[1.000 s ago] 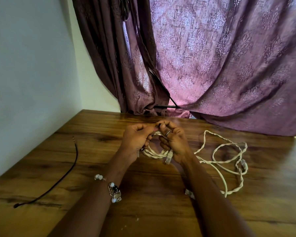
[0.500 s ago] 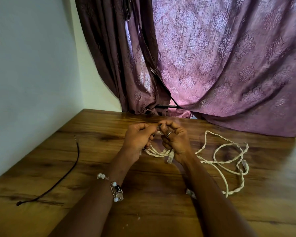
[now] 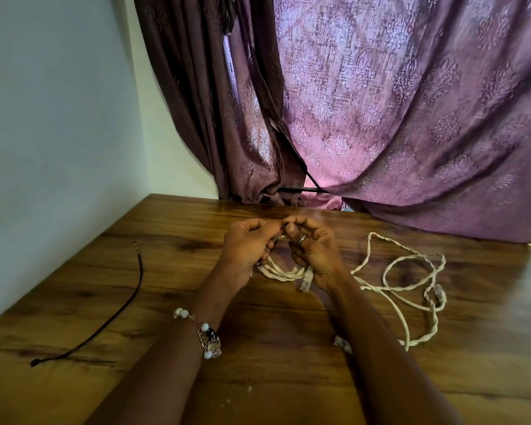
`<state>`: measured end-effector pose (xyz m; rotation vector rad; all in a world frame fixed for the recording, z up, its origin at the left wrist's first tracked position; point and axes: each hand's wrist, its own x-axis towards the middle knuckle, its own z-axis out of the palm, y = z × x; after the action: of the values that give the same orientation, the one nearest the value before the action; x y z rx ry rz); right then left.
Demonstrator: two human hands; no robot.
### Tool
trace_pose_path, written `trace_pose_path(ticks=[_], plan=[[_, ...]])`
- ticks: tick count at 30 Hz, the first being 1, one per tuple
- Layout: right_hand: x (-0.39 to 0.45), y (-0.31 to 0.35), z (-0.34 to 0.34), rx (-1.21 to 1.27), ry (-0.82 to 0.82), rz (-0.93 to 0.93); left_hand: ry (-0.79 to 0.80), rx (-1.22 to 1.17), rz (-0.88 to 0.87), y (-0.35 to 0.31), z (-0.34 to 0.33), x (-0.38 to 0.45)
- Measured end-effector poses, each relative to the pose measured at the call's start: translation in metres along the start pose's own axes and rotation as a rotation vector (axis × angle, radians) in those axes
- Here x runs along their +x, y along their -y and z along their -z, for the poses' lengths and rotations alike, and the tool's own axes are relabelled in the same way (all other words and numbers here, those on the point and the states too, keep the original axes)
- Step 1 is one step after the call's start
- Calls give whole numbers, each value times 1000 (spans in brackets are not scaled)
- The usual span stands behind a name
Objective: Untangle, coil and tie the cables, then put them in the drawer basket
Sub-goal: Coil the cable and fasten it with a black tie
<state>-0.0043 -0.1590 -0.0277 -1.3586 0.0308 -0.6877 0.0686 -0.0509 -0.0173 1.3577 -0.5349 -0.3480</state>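
Both hands meet over table [image 3: 166,302], fingers curled tight: left hand [image 3: 249,250] and right hand [image 3: 314,253] pinch white cable [image 3: 284,273] between them; rest of cable trails off right, nearer right hand; drawer basket not seen

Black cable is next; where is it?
In the head view, the black cable lies on the wooden table, left of the left hand, near the wall.
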Motion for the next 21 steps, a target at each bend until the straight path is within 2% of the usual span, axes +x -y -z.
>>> trace_pose_path(ticks=[10, 16, 21], plan=[[0, 5, 6, -81, 59, -41, 153, -6, 17, -3, 6, -1], [1, 10, 9, -223, 66, -54, 108, -16, -76, -4, 6, -4], [-1, 18, 6, -186, 71, -88, 334, 51, -148, -10, 11, -2]])
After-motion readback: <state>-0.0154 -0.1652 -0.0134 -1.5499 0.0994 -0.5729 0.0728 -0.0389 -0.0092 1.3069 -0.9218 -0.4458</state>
